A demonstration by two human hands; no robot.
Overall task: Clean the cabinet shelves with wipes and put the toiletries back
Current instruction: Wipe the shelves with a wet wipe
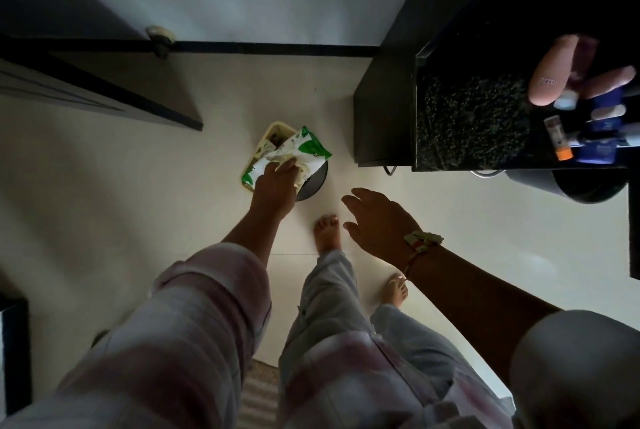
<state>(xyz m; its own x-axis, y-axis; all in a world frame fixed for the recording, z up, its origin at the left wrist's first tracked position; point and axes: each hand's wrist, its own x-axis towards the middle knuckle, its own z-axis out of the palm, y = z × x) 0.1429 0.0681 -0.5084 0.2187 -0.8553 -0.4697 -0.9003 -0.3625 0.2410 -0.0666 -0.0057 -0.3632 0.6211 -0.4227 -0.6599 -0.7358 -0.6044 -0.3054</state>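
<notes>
**Reaching down for a wipe**

The right hand [377,221] hangs above the floor, fingers spread and holding nothing, likely for balance while bending. The left hand [275,186] is lower, its fingers curled onto the pack [308,144], seemingly at the opening to draw a wipe. The pack lies across a tray [268,131] and a dark tub [313,183] on the floor. Farther right, toiletries [588,117] crowd the counter [474,124], probably parked there during wiping. The shelves are too dark to see.
</notes>
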